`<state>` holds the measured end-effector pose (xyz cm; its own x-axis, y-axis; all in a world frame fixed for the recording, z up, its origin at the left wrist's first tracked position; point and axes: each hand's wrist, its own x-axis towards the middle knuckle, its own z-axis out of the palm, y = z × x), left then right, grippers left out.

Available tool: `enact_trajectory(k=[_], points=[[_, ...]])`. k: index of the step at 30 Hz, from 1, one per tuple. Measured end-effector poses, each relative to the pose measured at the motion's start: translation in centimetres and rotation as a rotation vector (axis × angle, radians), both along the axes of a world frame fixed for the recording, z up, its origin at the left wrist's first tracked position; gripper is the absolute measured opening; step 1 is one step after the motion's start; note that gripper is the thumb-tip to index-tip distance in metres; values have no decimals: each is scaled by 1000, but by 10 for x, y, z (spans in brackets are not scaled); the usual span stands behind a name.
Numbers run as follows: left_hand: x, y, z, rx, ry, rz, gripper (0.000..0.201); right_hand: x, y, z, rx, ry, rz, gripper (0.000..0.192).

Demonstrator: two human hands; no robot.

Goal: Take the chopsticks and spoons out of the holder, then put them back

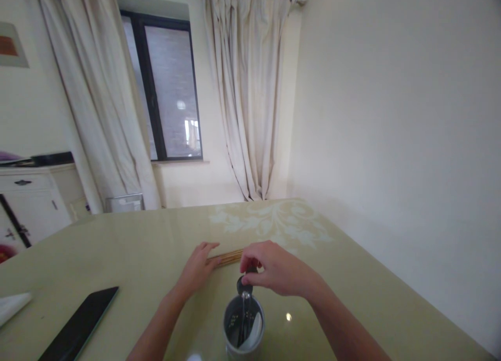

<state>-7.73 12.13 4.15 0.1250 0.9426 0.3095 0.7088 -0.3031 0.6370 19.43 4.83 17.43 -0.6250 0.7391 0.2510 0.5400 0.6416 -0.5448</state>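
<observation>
My left hand lies on the table with its fingers apart, its fingertips at the left end of a bundle of chopsticks. My right hand reaches over a grey cup. Its thumb and fingers are closed on slim metal utensils with dark rounded tops, which look like spoons. Their shafts stand down inside the cup. A white flat piece also stands in the cup. The right hand hides the right end of the chopsticks.
The glossy table has a pale floral pattern at its far right. A black phone or tablet lies at the left, with a white object beyond it. A wall runs along the right side. Curtains hang behind.
</observation>
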Motion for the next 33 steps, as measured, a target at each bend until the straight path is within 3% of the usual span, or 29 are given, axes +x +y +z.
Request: enact_trajectory(k=[2, 6, 8, 11, 16, 23, 33], points=[[10, -10, 26, -101, -124, -121, 39, -2, 0, 1, 34, -11, 13, 9], [27, -41, 78, -392, -270, -589, 42, -3, -4, 5, 63, -5, 9, 13], [31, -53, 91, -511, -283, -759, 42, -3, -6, 8, 41, 20, -6, 13], [31, -62, 94, -597, -256, -846, 47, -1, -9, 14, 20, 76, -34, 12], [27, -59, 94, -518, -303, -716, 54, 8, -14, 28, 27, 289, -111, 9], [30, -66, 119, -182, -527, -366, 45, 14, -5, 30, 167, 780, -363, 18], [33, -62, 119, 40, -305, -261, 30, -7, 9, 10, 165, 709, -393, 9]])
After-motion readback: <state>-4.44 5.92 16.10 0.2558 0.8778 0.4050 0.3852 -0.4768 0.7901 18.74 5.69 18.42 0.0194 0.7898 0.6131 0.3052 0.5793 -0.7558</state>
